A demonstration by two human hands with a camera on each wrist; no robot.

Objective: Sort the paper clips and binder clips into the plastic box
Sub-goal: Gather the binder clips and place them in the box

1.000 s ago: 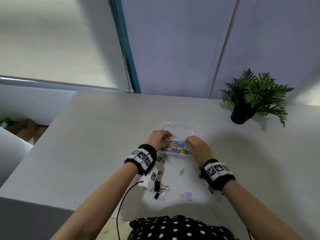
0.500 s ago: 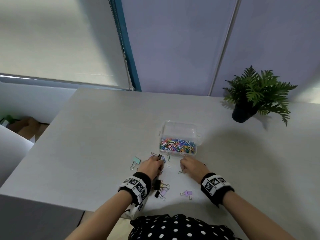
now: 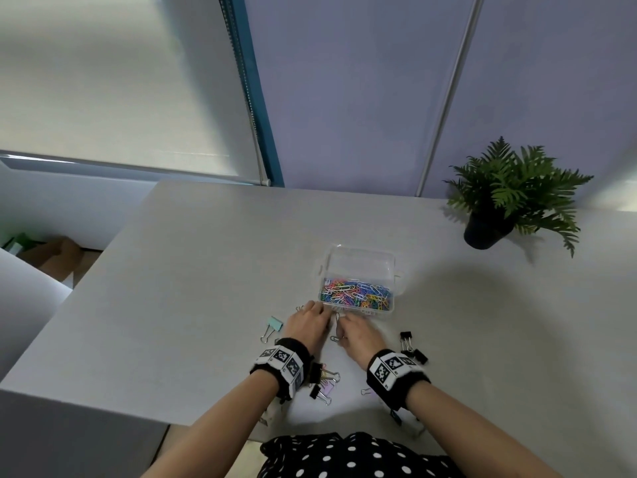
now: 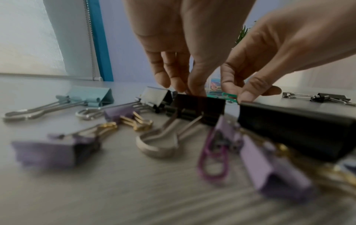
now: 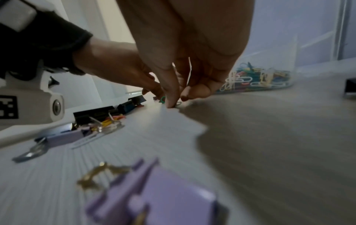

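The clear plastic box point(image 3: 360, 252) stands mid-table, its front part full of coloured paper clips point(image 3: 356, 294). Both hands are down on the table just before its front wall. My right hand point(image 3: 341, 320) point(image 5: 176, 102) pinches a small paper clip against the tabletop, with a green paper clip point(image 4: 229, 96) beside its fingertips. My left hand point(image 3: 319, 310) point(image 4: 185, 88) points its fingers down at the table; their tips are hidden behind a black binder clip point(image 4: 198, 106). Loose binder clips lie round the wrists: teal point(image 3: 274, 326), black point(image 3: 408, 339), purple point(image 4: 119, 113).
A potted fern point(image 3: 510, 198) stands at the table's back right. More black and purple binder clips point(image 3: 322, 379) lie near the front edge point(image 3: 206, 420), under my left wrist. The table's left edge drops off to the floor.
Both hands left the box and came back to the table in front of it. They now sit close together by the box's front wall, over the loose clips.
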